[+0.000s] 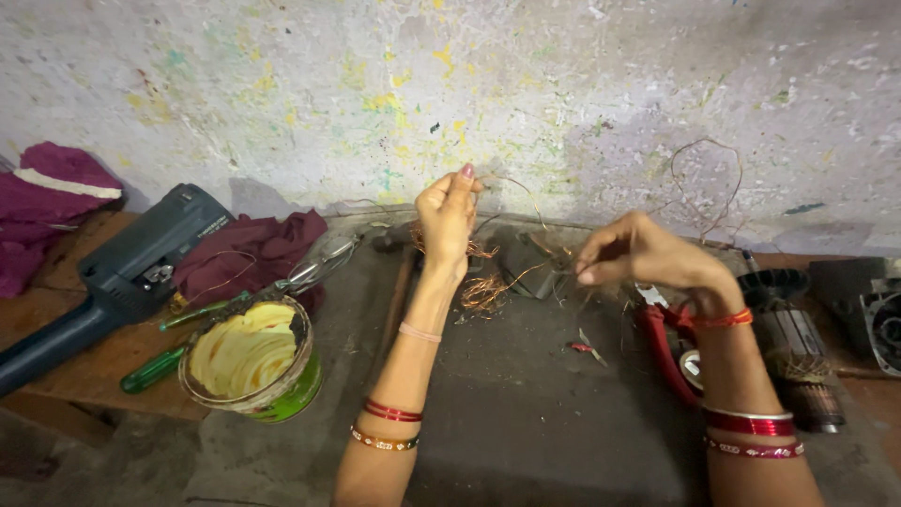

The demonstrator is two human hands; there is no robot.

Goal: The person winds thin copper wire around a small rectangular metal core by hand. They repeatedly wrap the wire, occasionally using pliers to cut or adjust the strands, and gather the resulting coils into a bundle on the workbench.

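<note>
The left hand is raised in front of the paint-flecked wall, fingers bunched and pinched on a thin strand of copper wire that arcs away to the right from its fingertips. Just below and behind that hand hangs a tangle of copper wire, frayed and orange, lying on the dark table. The right hand sits lower and to the right, thumb and forefinger drawn close together in a narrow pinch; whether it grips the fine strand cannot be told. Both wrists carry red bangles.

Between the two hands, beyond the tangle, lies a small dark metal part. Under the right wrist rest red-handled pliers, and a little red scrap lies near them toward the left hand. Right of the right hand stands a wound motor armature, with a grey motor housing further out at the edge. A loose loop of bare wire curls up against the wall above the right hand.

Left of the left forearm sits an open green tin of yellowish paste. Beyond it lie a green-handled screwdriver, a maroon cloth, a pair of spectacles and a dark grey power tool on a wooden board. More maroon cloth bunches far left
</note>
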